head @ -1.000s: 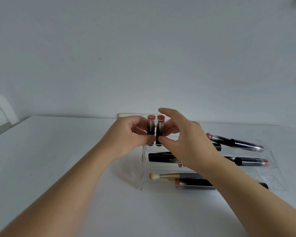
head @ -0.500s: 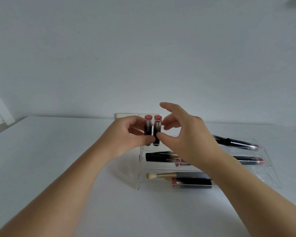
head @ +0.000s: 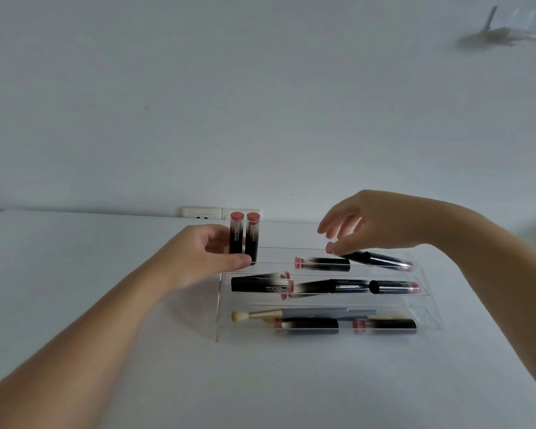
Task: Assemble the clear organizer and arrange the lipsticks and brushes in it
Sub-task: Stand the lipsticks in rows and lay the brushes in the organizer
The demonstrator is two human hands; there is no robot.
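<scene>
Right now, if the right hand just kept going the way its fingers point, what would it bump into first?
Probably the lying lipsticks in the organizer's back row. The right hand hangs open above them, fingertips angled down and left; depth is unclear, so it may already be touching one.

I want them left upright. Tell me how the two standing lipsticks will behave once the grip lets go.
The two standing lipsticks are tall and narrow, so probably tippy. Round tubes likely roll if toppled. The left hand steadies them.
</scene>
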